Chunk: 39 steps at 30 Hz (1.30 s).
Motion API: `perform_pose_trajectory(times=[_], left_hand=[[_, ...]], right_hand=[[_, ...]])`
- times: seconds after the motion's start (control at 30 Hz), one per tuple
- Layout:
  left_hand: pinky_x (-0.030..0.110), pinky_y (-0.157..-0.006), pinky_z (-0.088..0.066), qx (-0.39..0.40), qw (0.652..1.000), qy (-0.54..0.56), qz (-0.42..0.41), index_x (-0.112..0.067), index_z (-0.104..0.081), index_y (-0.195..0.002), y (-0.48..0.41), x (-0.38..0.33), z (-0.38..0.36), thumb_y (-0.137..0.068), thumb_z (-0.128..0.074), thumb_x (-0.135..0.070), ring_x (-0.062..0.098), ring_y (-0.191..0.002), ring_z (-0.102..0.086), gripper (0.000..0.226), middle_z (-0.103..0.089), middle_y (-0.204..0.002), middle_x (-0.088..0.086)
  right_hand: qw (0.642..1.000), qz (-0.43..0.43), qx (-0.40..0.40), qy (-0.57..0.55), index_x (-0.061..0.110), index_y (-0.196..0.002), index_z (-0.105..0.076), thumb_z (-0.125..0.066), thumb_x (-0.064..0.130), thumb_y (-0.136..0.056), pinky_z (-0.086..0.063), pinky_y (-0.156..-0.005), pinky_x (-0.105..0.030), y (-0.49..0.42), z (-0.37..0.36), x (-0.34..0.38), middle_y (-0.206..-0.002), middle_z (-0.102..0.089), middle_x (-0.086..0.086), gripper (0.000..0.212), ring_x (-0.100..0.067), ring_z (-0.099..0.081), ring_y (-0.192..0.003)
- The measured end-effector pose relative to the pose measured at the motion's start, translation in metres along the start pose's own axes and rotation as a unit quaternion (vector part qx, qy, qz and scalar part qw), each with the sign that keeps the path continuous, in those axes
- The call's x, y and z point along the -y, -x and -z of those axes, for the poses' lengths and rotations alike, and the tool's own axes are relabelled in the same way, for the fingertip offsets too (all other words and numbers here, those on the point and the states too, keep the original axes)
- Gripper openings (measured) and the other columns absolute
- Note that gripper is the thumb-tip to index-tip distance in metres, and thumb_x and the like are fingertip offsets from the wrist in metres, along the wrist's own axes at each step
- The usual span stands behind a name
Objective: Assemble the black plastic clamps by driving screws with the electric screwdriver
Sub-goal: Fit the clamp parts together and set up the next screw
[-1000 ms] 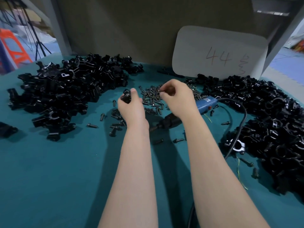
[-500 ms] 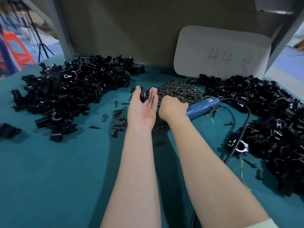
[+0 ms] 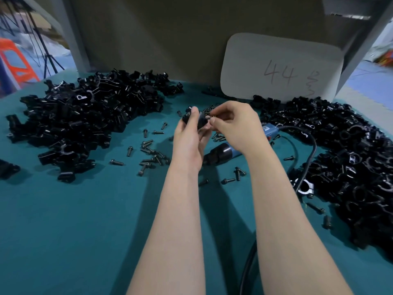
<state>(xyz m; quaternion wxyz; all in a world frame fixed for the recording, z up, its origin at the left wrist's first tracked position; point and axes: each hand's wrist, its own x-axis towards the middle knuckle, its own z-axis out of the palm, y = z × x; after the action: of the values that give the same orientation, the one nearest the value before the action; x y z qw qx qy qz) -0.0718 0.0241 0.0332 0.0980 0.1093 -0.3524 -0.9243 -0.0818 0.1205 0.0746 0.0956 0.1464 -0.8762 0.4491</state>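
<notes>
A single black plastic clamp (image 3: pixel 192 119) is held up above the table, in front of the screw heap, between the two hands. The left hand (image 3: pixel 189 143) grips it from below, thumb pressed across its near face and fingers curled behind. The right hand (image 3: pixel 236 126) comes in from the right with thumb and forefinger closed narrowly on a small screw (image 3: pixel 209 117), whose tip meets the clamp's right side.

Just below the right wrist lies the electric screwdriver (image 3: pixel 223 153), black nose pointing left, blue body running under the hand, with its black cable (image 3: pixel 308 158) looping off to the right and back toward the near edge. Loose screws (image 3: pixel 148 154) are scattered left of it and below it. A heap of clamp parts (image 3: pixel 85 120) lies well to the left, and another heap (image 3: pixel 350 158) to the right.

Everything rests on a teal cloth table (image 3: pixel 63 220). A white card (image 3: pixel 280 67) marked "44" leans on the drab back panel. Beyond the left corner stand an orange stool (image 3: pixel 14 64) and a tripod (image 3: pixel 42 39).
</notes>
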Motion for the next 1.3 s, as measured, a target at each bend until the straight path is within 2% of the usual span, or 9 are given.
perform_pose_trajectory(times=[0.17, 0.3, 0.5, 0.67, 0.83, 0.93, 1.0, 1.13, 1.3], left_hand=[[0.03, -0.083, -0.054, -0.003, 0.998, -0.044, -0.041, -0.01, -0.055, -0.089, -0.003, 0.002, 0.001, -0.097, -0.056, -0.025, 0.008, -0.058, -0.057, 0.017, -0.061, -0.076, 0.003], [0.022, -0.069, -0.053, 0.009, 0.992, -0.104, -0.066, -0.012, -0.055, -0.096, -0.003, 0.005, -0.001, -0.096, -0.059, -0.023, 0.009, -0.069, -0.061, 0.012, -0.063, -0.081, -0.001], [0.034, -0.089, -0.049, -0.005, 0.972, -0.212, -0.1, -0.017, -0.053, -0.106, -0.002, 0.006, -0.002, -0.093, -0.061, -0.017, 0.02, -0.099, -0.06, 0.015, -0.064, -0.112, 0.009], [0.031, -0.089, -0.052, -0.032, 0.958, -0.243, -0.152, -0.023, -0.056, -0.098, 0.001, 0.006, -0.004, -0.094, -0.061, -0.024, 0.016, -0.097, -0.062, 0.006, -0.065, -0.099, -0.003], [0.021, -0.072, -0.051, -0.064, 0.952, -0.238, -0.18, -0.023, -0.055, -0.09, 0.0, 0.006, -0.005, -0.094, -0.059, -0.02, 0.012, -0.086, -0.061, 0.007, -0.062, -0.089, -0.006], [0.011, -0.056, -0.045, -0.08, 0.954, -0.232, -0.171, -0.02, -0.055, -0.088, -0.001, 0.005, -0.004, -0.093, -0.059, -0.018, 0.007, -0.074, -0.058, 0.007, -0.061, -0.083, -0.006], [0.011, -0.059, -0.045, -0.084, 0.956, -0.229, -0.165, -0.017, -0.057, -0.094, 0.001, 0.005, -0.003, -0.093, -0.059, -0.017, 0.005, -0.074, -0.057, 0.002, -0.061, -0.083, -0.007], [0.023, -0.075, -0.049, -0.086, 0.957, -0.222, -0.163, -0.014, -0.057, -0.104, 0.003, 0.003, -0.004, -0.093, -0.059, -0.015, 0.01, -0.083, -0.058, 0.011, -0.061, -0.089, -0.005], [0.03, -0.084, -0.049, -0.085, 0.96, -0.213, -0.158, -0.018, -0.055, -0.107, 0.006, 0.002, -0.012, -0.093, -0.059, -0.015, 0.012, -0.091, -0.058, 0.015, -0.062, -0.099, -0.002]], right_hand=[[0.999, 0.009, 0.009, 0.05, 0.023, -0.085, -0.063, -0.068, 0.014, -0.086, -0.052, -0.084, -0.027, 0.001, 0.002, -0.001, -0.087, -0.067, 0.004, 0.011, -0.013, -0.065, -0.086], [0.998, 0.005, 0.013, 0.06, 0.024, -0.085, -0.062, -0.065, 0.013, -0.087, -0.052, -0.084, -0.027, 0.001, 0.0, -0.002, -0.089, -0.068, 0.003, 0.012, -0.014, -0.064, -0.088], [1.0, -0.024, 0.015, -0.005, 0.017, -0.089, -0.065, -0.066, 0.015, -0.088, -0.056, -0.084, -0.035, 0.001, -0.005, -0.005, -0.086, -0.072, -0.005, 0.002, -0.017, -0.069, -0.083], [0.999, -0.023, 0.002, -0.022, 0.017, -0.096, -0.065, -0.063, 0.016, -0.09, -0.056, -0.083, -0.032, 0.0, -0.008, -0.003, -0.083, -0.071, -0.003, 0.006, -0.014, -0.069, -0.08], [0.998, 0.017, 0.011, 0.059, 0.014, -0.097, -0.058, -0.048, 0.006, -0.092, -0.044, -0.057, -0.005, 0.001, -0.013, 0.002, -0.076, -0.064, 0.003, 0.014, 0.008, -0.059, -0.059], [0.997, 0.01, 0.011, 0.08, 0.011, -0.1, -0.06, -0.044, 0.011, -0.095, -0.053, -0.072, -0.027, 0.004, -0.022, 0.003, -0.091, -0.067, -0.007, 0.017, -0.015, -0.063, -0.076], [0.995, 0.01, 0.014, 0.095, 0.009, -0.107, -0.059, -0.043, 0.014, -0.096, -0.05, -0.081, -0.041, 0.006, -0.028, 0.003, -0.098, -0.067, -0.012, 0.02, -0.028, -0.061, -0.088], [0.992, 0.01, 0.026, 0.124, 0.008, -0.103, -0.055, -0.041, 0.016, -0.098, -0.05, -0.077, -0.044, 0.009, -0.032, 0.002, -0.095, -0.065, -0.012, 0.017, -0.032, -0.059, -0.086], [0.997, 0.005, -0.004, 0.071, 0.008, -0.106, -0.062, -0.047, 0.017, -0.097, -0.038, -0.068, -0.022, 0.006, -0.029, 0.0, -0.095, -0.064, -0.005, 0.019, -0.019, -0.055, -0.082]])
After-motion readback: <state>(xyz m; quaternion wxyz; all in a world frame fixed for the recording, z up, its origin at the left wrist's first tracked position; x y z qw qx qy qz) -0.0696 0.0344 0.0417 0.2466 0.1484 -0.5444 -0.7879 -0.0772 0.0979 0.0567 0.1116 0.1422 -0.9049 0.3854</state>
